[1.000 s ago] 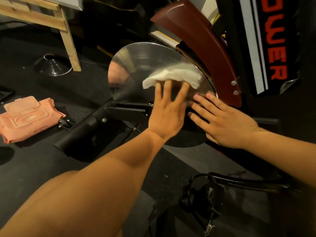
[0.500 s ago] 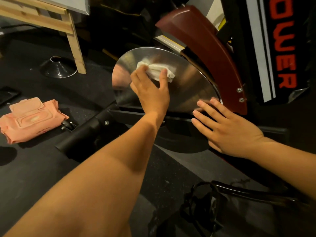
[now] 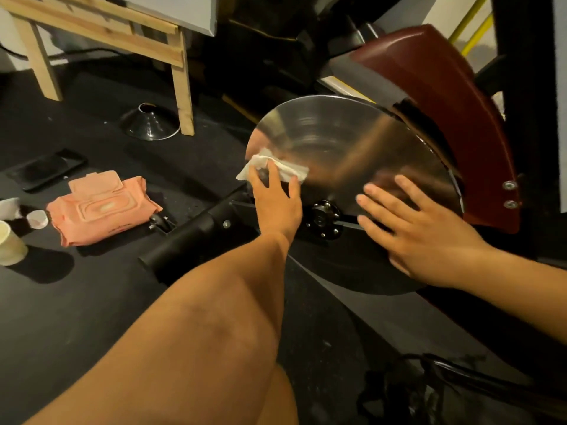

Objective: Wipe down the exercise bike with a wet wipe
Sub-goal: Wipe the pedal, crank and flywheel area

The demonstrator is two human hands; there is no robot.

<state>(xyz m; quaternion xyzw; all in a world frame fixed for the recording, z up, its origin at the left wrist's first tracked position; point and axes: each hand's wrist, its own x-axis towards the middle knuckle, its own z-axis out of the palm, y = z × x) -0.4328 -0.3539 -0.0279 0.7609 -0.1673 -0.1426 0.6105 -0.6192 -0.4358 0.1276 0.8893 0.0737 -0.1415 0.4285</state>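
Dim room, black floor [image 3: 76,302], wooden table [image 3: 101,29] behind.

The left hand [image 3: 276,205] presses a white wipe [image 3: 290,172] against the left edge of the steel wheel [image 3: 352,142]; the right hand [image 3: 425,230] lies flat on its lower right side.

A crumpled white wet wipe [image 3: 294,172] sits against the left edge of the exercise bike's shiny metal flywheel [image 3: 352,148].

Bare left hand [image 3: 277,207], bare right hand [image 3: 426,237] — bare forearms, short fingernails
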